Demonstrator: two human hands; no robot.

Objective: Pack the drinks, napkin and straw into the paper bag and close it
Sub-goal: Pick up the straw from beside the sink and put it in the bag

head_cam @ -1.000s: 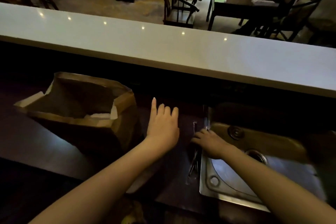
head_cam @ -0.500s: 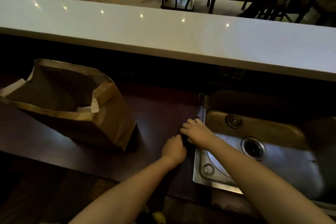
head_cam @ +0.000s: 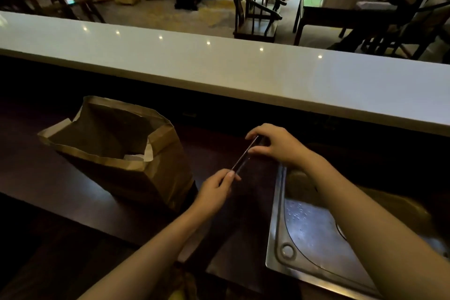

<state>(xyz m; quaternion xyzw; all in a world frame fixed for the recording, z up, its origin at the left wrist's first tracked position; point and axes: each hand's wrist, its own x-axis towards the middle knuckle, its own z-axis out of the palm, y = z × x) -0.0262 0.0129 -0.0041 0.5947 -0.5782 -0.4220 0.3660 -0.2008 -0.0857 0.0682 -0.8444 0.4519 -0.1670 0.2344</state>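
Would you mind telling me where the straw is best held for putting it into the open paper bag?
Probably near its lower end, pinched from the side as the left hand does. The straw is thin and slanted, with the right hand at its upper end; releasing that leaves the left hand, nearer the paper bag, to carry it.

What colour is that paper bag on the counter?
Brown, with a white inner lining visible at the open mouth of the paper bag; the head view shows it.
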